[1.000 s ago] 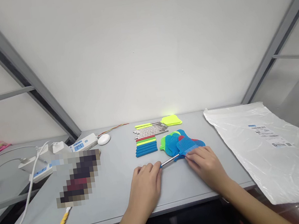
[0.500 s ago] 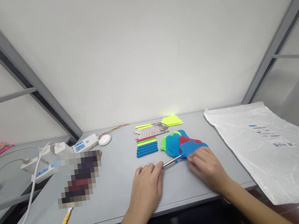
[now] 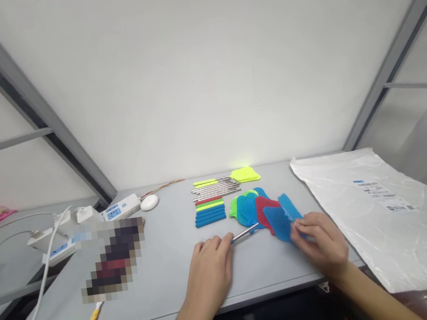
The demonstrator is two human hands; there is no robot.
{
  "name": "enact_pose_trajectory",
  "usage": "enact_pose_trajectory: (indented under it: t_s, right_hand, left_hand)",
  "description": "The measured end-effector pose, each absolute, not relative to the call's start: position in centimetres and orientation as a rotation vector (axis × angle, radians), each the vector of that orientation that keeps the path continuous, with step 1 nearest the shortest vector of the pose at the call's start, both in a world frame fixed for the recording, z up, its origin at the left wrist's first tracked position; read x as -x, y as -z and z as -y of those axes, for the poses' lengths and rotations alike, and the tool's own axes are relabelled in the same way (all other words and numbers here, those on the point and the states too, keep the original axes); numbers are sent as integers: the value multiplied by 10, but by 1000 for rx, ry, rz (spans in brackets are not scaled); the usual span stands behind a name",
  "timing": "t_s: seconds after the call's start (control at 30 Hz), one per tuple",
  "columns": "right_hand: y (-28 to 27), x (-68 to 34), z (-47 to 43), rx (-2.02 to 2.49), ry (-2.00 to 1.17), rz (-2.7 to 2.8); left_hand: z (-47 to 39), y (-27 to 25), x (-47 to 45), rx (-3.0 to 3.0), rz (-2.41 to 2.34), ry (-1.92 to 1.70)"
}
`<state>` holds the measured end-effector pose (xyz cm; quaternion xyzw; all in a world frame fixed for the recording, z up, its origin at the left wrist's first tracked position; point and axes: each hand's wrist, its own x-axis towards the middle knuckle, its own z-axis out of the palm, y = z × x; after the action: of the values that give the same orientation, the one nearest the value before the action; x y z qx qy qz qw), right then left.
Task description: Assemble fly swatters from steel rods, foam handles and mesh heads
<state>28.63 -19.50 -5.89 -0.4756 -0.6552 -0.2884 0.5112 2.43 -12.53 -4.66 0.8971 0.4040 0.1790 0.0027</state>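
Observation:
My left hand [image 3: 210, 265] is closed around the blue handle of a metal rod [image 3: 245, 233], whose bare silver end points right toward a pile of mesh heads. My right hand [image 3: 320, 240] pinches a blue fly swatter head [image 3: 289, 206], raised and tilted just above the pile's right side. The pile fans out with a red swatter head [image 3: 267, 206], another blue swatter head [image 3: 279, 222] and green and teal ones [image 3: 239, 209] further left. My right fingers hide the neck of the head they hold.
Behind lie several coloured handle sleeves [image 3: 209, 214], metal rods [image 3: 217, 188] and a yellow fly swatter [image 3: 245, 174]. A white plastic mailing bag [image 3: 365, 234] covers the right side. Power strips [image 3: 123, 207], a white mouse-like object [image 3: 149, 203] and a pixelated item [image 3: 114, 257] are left.
My right hand has moved right and lifted a blue swatter head off the pile, uncovering more of the red and blue heads beneath. My left hand and the rod have barely moved.

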Motion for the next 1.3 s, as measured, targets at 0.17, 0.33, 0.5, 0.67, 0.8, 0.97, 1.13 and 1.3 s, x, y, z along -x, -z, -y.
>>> enact_pose_trajectory:
  t_s: [0.17,0.33,0.5,0.67,0.8,0.97,1.13,1.3]
  right_hand:
    - [57,-299,213,1286,616,1663]
    - [71,-292,236,1411,393,1769]
    - [76,-289,231,1797,141,1840]
    - [76,-288,198,1949,-17,1881]
    - [83,-278,167,1973,-5,1889]
    - [81,-269,146,1913,109,1898]
    - [78,-265,143,1848,167,1869]
    - [81,-265,148,1740,244,1874]
  left_hand:
    - [124,48,-24,-2822,-1253,-590]
    - [123,48,-24,-2828,-1254,-603]
    - [122,46,-25,-2815,-1253,-591]
    - [123,45,-25,-2795,-1254,-624]
    - [123,46,-25,-2776,-1243,-639]
    - [124,45,-24,-2736,-1253,-647]
    - [127,24,-52,-2689,-1293,-876]
    - [107,-11,-105,-2665,-1247,-999]
